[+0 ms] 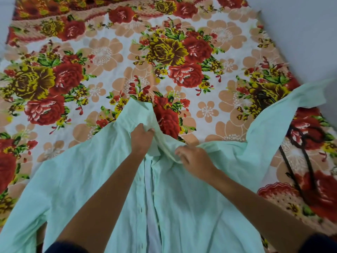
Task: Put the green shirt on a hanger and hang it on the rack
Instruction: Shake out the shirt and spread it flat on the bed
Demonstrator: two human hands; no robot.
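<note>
A pale green button-up shirt [87, 176] lies front-up on the flowered bedsheet, collar toward the far side, its placket partly open down the middle. My left hand [141, 138] grips the collar fabric at the neck. My right hand [194, 160] pinches the collar and shoulder edge just to the right. One sleeve [291, 106] stretches out to the right. A dark hanger [304, 161] lies on the bed at the right, partly under that sleeve. No rack is in sight.
The bed is covered by a sheet [164, 52] printed with red, yellow and peach flowers. A grey wall [306, 33] runs along the bed's right edge. Pale floor or wall shows at the far left.
</note>
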